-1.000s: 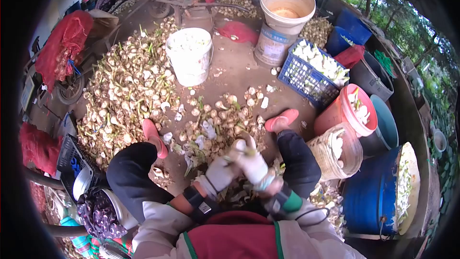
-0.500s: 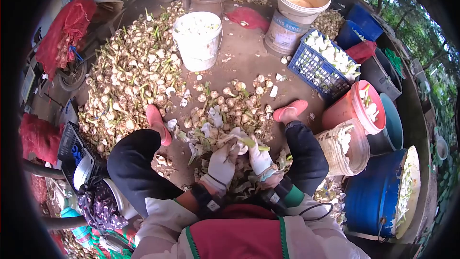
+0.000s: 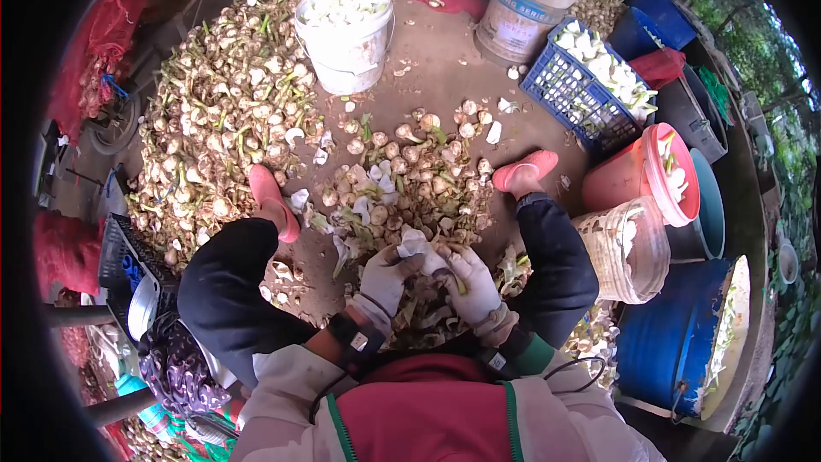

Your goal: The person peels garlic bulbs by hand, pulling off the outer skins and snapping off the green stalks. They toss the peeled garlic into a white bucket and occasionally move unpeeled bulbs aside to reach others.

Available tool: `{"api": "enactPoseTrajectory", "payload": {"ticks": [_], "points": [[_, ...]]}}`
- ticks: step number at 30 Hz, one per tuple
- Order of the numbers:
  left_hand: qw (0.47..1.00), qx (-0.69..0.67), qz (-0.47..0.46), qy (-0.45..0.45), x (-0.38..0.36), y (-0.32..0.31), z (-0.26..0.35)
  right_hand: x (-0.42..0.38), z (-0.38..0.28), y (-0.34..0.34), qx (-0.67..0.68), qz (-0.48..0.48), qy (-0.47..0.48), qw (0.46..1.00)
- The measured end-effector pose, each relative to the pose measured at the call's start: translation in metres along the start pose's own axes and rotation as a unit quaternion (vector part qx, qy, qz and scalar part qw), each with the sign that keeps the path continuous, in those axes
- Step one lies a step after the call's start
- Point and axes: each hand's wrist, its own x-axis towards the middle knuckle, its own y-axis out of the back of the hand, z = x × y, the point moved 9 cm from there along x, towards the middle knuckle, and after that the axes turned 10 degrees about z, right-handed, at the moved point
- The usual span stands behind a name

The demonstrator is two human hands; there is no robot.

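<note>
Between my knees, my two gloved hands are close together over the litter of husks. My left hand (image 3: 384, 281) is closed, its fingertips pinching a pale piece of garlic skin (image 3: 414, 245). My right hand (image 3: 473, 286) is closed round a garlic bulb (image 3: 439, 262), mostly hidden by the fingers; part of a stalk shows at the palm. Just ahead lies a small heap of garlic bulbs (image 3: 402, 158) with loose white skins. Torn husks (image 3: 423, 312) are scattered below my hands.
A large garlic pile (image 3: 227, 111) spreads at left. Ahead stands a white bucket (image 3: 346, 56) of peeled garlic. At right are stacked buckets (image 3: 517, 26), a blue crate (image 3: 569, 90), a pink bucket (image 3: 611, 178), a woven-patterned tub (image 3: 611, 248) and a blue drum (image 3: 667, 338).
My hands have shifted slightly apart, and my right hand has turned; the green stalk that stuck out beside it is now mostly tucked away. The view has tilted down a little.
</note>
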Motion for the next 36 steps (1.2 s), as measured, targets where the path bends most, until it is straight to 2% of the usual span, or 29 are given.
{"api": "enactPoseTrajectory", "payload": {"ticks": [2, 3, 5, 7, 8, 9, 10, 11, 13, 14, 15, 16, 17, 19, 20, 21, 22, 23, 25, 27, 28, 29, 30, 31, 32, 33, 34, 35, 36], "points": [[0.991, -0.090, 0.018, 0.096, 0.003, 0.001, -0.021, 0.003, -0.016, 0.006, -0.018, -0.023, 0.114, 0.993], [0.991, -0.089, 0.019, 0.103, 0.004, 0.003, -0.027, 0.005, -0.016, 0.016, -0.018, -0.024, 0.107, 0.994], [0.959, -0.210, 0.030, 0.187, 0.011, 0.006, -0.050, 0.001, -0.035, 0.033, -0.172, -0.102, 0.239, 0.950], [0.958, -0.199, 0.009, 0.204, 0.022, 0.033, -0.080, 0.019, -0.011, 0.122, -0.021, 0.049, 0.107, 0.993], [0.980, -0.102, 0.095, 0.140, 0.039, 0.075, -0.104, 0.016, -0.025, 0.169, -0.323, 0.172, 0.077, 0.927], [0.981, 0.001, 0.179, 0.072, 0.049, 0.111, -0.119, -0.001, -0.016, 0.209, -0.471, 0.273, 0.031, 0.838], [0.980, 0.001, 0.181, 0.079, 0.053, 0.126, -0.140, -0.005, -0.010, 0.233, -0.554, 0.305, 0.036, 0.774], [0.980, 0.044, 0.195, 0.000, 0.054, 0.139, -0.144, 0.004, -0.008, 0.240, -0.624, 0.303, -0.009, 0.721], [0.971, 0.087, 0.210, -0.076, 0.051, 0.136, -0.125, 0.027, -0.010, 0.211, -0.597, 0.329, 0.027, 0.731], [0.972, 0.077, 0.223, -0.018, 0.046, 0.123, -0.103, 0.048, 0.008, 0.183, -0.459, 0.272, -0.009, 0.846], [0.969, 0.074, 0.235, 0.012, 0.043, 0.121, -0.102, 0.068, 0.023, 0.141, -0.303, 0.204, -0.047, 0.930], [0.966, 0.070, 0.247, 0.042, 0.040, 0.119, -0.100, 0.077, 0.026, 0.088, -0.239, 0.207, 0.054, 0.947], [0.953, 0.146, 0.256, -0.065, 0.040, 0.120, -0.084, 0.082, 0.056, 0.028, -0.225, 0.122, 0.023, 0.966], [0.920, 0.225, 0.268, -0.175, 0.038, 0.112, -0.050, 0.077, 0.144, -0.091, -0.263, -0.054, 0.040, 0.962], [0.947, 0.071, 0.311, -0.028, 0.037, 0.113, -0.052, 0.065, 0.176, -0.132, -0.294, -0.146, 0.020, 0.944], [0.929, -0.089, 0.339, 0.116, 0.034, 0.110, -0.066, 0.048, 0.207, -0.162, -0.279, -0.230, -0.013, 0.932], [0.939, -0.085, 0.327, 0.062, 0.041, 0.118, -0.072, 0.049, 0.215, -0.165, -0.227, -0.189, -0.006, 0.955], [0.937, -0.082, 0.334, 0.060, 0.038, 0.123, -0.070, 0.050, 0.218, -0.160, -0.175, -0.147, -0.006, 0.973], [0.939, -0.055, 0.317, 0.122, 0.036, 0.121, -0.077, 0.051, 0.220, -0.144, -0.157, -0.155, -0.057, 0.974], [0.950, -0.076, 0.277, 0.124, 0.049, 0.123, -0.100, 0.064, 0.192, -0.115, -0.152, -0.158, -0.101, 0.970], [0.952, -0.090, 0.248, 0.158, 0.054, 0.112, -0.110, 0.068, 0.172, -0.088, -0.028, -0.079, -0.245, 0.966], [0.952, -0.104, 0.216, 0.192, 0.057, 0.098, -0.117, 0.060, 0.165, -0.072, 0.099, 0.006, -0.376, 0.921], [0.953, -0.105, 0.176, 0.225, 0.044, 0.057, -0.079, 0.045, 0.171, -0.084, 0.207, 0.002, -0.406, 0.890], [0.955, -0.107, 0.165, 0.222, 0.046, 0.047, -0.079, 0.058, 0.117, -0.067, 0.110, -0.024, -0.276, 0.955], [0.955, -0.180, 0.105, 0.210, 0.049, 0.030, -0.076, 0.058, 0.073, -0.063, 0.065, -0.079, -0.245, 0.964], [0.947, -0.251, 0.047, 0.197, 0.047, 0.014, -0.070, 0.052, 0.042, -0.065, 0.036, -0.104, -0.122, 0.987], [0.951, -0.249, 0.131, 0.126, 0.045, 0.012, -0.045, 0.055, 0.007, -0.050, -0.048, -0.031, 0.013, 0.998], [0.953, -0.247, 0.126, 0.119, 0.037, 0.012, -0.035, 0.050, -0.028, -0.038, -0.130, 0.044, 0.149, 0.979], [0.967, -0.194, 0.122, 0.107, 0.031, 0.017, -0.025, 0.047, -0.037, -0.033, -0.129, 0.050, 0.157, 0.978]]}}
